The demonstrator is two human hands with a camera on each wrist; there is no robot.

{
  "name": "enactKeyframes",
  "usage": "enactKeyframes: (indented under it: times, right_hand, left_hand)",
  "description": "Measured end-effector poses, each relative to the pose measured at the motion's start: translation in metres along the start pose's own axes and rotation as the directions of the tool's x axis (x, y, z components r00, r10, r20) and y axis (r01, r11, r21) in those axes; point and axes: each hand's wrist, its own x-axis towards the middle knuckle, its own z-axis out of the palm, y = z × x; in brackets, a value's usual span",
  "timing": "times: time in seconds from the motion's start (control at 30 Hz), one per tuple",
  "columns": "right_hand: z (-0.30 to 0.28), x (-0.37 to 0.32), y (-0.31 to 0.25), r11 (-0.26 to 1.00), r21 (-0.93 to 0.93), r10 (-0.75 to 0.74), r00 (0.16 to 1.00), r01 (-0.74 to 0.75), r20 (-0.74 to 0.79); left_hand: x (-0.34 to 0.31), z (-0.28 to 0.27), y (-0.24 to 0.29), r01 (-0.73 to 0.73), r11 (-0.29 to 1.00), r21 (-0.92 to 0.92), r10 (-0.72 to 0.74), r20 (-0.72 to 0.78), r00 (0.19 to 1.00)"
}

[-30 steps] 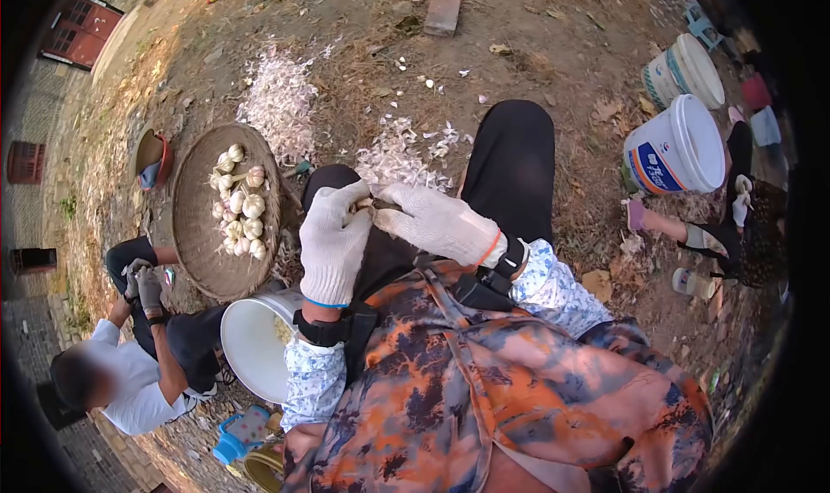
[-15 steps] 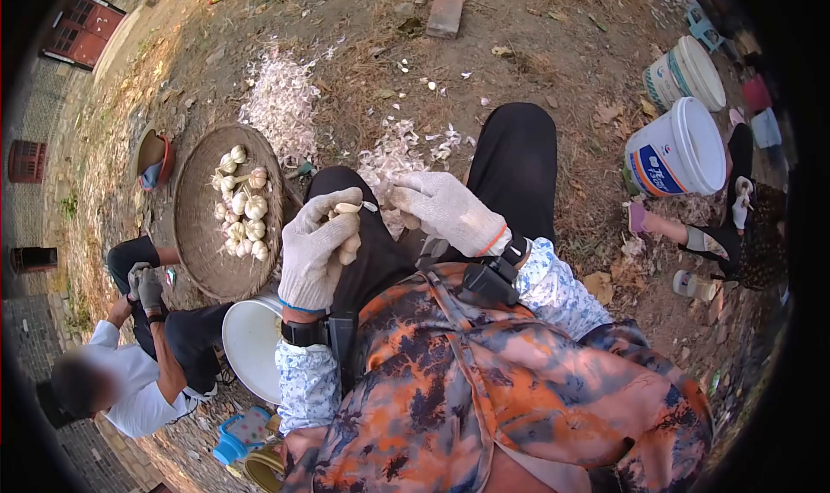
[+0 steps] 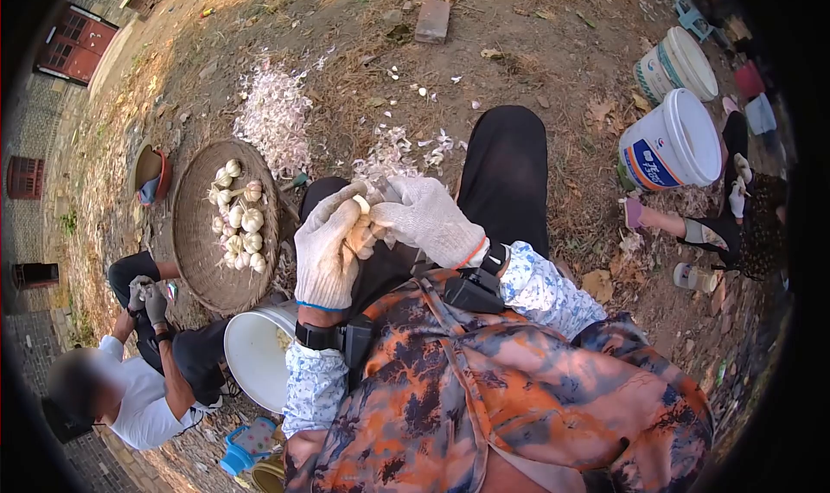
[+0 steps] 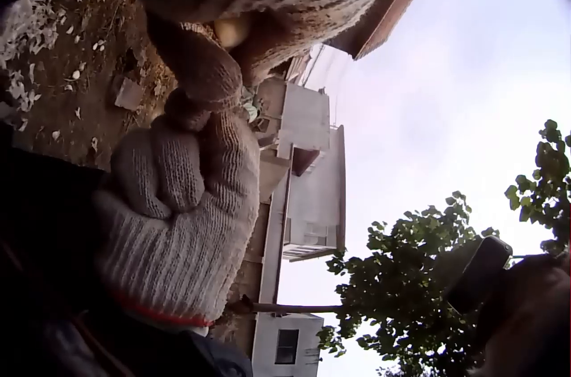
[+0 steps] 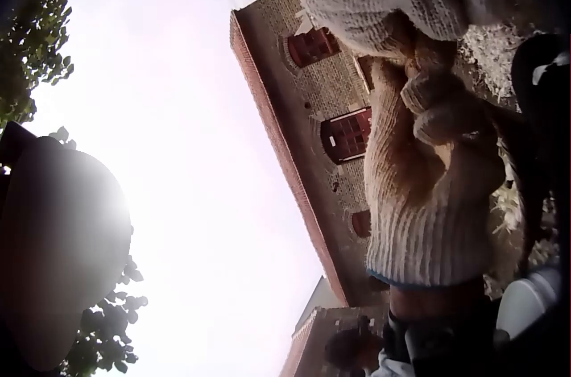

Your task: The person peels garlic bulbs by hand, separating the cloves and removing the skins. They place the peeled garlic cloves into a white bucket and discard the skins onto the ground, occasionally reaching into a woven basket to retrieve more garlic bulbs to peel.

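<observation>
- A bare white garlic clove (image 3: 362, 204) is pinched by the knit-gloved left hand (image 3: 327, 255), near the round woven basket (image 3: 194, 238).
- The gloved right hand's (image 3: 438, 222) hold cannot be told.
- Whole bulbs (image 3: 252, 221) are left inside; papery skins (image 3: 272, 117) are shed beside.

This is an outdoor yard of bare earth (image 3: 553, 69), strewn with dry leaves and pale garlic skins (image 3: 274, 117). Brick buildings with red-framed windows (image 5: 346, 134) and a tiled roof edge (image 5: 284, 158) stand beside it under open sky (image 5: 178, 127).
</observation>
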Motion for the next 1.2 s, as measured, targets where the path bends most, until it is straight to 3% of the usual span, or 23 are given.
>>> enactKeyframes:
  times: [0.2,0.23,0.3,0.37,0.43,0.47,0.5,0.53,0.57,0.6,0.7,0.77,0.8,0.87,0.9,0.97,1.0,1.07,1.13,1.2]
  right_hand:
    - [0.008,0.002,0.018,0.977,-0.059,-0.212,0.97,0.207,-0.115]
    - [0.007,0.002,0.018,0.977,-0.061,-0.211,0.97,0.205,-0.117]
    - [0.007,0.003,0.017,0.842,-0.443,-0.419,0.89,0.307,-0.18]
    - [0.007,0.008,0.023,0.842,-0.422,-0.441,0.879,0.336,-0.182]
    - [0.007,0.007,0.012,0.842,-0.398,-0.461,0.868,0.364,-0.182]
    - [0.002,0.002,0.005,0.967,-0.139,-0.233,0.961,0.213,-0.15]
    - [-0.001,-0.002,-0.002,0.993,0.115,-0.007,0.999,0.013,-0.053]
    - [-0.005,0.0,0.003,0.993,0.115,-0.01,0.999,0.015,-0.051]
    - [-0.009,0.004,0.011,0.923,0.38,0.054,0.998,-0.061,0.029]
    - [-0.011,0.006,0.01,0.779,0.608,0.096,0.988,-0.151,0.123]
    - [-0.018,0.003,0.003,0.822,0.547,0.124,0.987,-0.159,0.101]
    - [-0.016,0.006,0.002,0.904,0.411,0.117,0.993,-0.114,0.017]
    - [-0.016,0.006,0.001,0.904,0.411,0.117,0.993,-0.113,0.015]
    - [-0.016,0.003,-0.003,0.922,0.353,0.157,0.987,-0.16,0.037]
    - [-0.015,0.004,-0.003,0.922,0.353,0.157,0.987,-0.16,0.036]
    - [-0.013,0.008,-0.001,0.915,0.342,0.202,0.976,-0.216,0.078]
    - [-0.012,0.009,0.001,0.914,0.342,0.204,0.976,-0.217,0.075]
    - [-0.011,0.009,0.003,0.916,0.342,0.186,0.977,-0.209,0.101]
    - [-0.011,0.006,-0.004,0.919,0.347,0.166,0.982,-0.187,0.089]
    - [-0.013,0.005,-0.005,0.863,0.425,0.229,0.961,-0.273,0.152]
  left_hand:
    - [0.003,-0.008,-0.008,0.097,0.986,-0.133,-0.078,0.138,0.987]
    - [0.001,-0.005,-0.008,0.078,0.994,-0.081,-0.068,0.113,0.991]
    - [0.0,-0.003,-0.009,0.06,0.998,-0.03,-0.057,0.091,0.994]
    - [0.0,-0.004,-0.008,0.012,0.994,0.112,-0.033,0.191,0.981]
    - [-0.001,0.001,-0.003,0.043,0.992,0.116,-0.062,0.165,0.984]
    - [-0.001,0.003,-0.001,0.076,0.99,0.12,-0.092,0.139,0.986]
    - [0.001,-0.003,-0.003,0.075,0.99,0.12,-0.091,0.138,0.986]
    - [0.007,-0.013,-0.007,0.139,0.988,-0.064,-0.129,0.143,0.981]
    - [0.011,-0.021,-0.01,0.199,0.949,-0.245,-0.164,0.156,0.974]
    - [0.013,-0.025,-0.011,0.196,0.949,-0.246,-0.161,0.154,0.975]
    - [0.012,-0.028,-0.01,0.259,0.906,-0.335,-0.206,0.184,0.961]
    - [0.006,-0.02,-0.009,0.087,0.987,-0.134,-0.07,0.125,0.99]
    - [0.003,-0.017,-0.007,0.088,0.987,-0.134,-0.071,0.127,0.989]
    - [0.0,-0.012,-0.004,-0.021,0.994,0.112,0.014,0.061,0.998]
    - [-0.001,-0.01,-0.003,-0.02,0.994,0.112,0.013,0.061,0.998]
    - [-0.003,-0.007,-0.003,-0.071,0.946,0.315,0.065,0.031,0.997]
    - [-0.002,-0.007,-0.005,-0.069,0.947,0.314,0.062,0.032,0.998]
    - [0.001,-0.007,-0.01,-0.217,0.817,0.534,0.208,0.078,0.975]
    - [0.0,-0.006,-0.011,-0.225,0.83,0.51,0.219,0.073,0.973]
    - [0.0,-0.006,-0.013,-0.232,0.842,0.488,0.229,0.066,0.971]
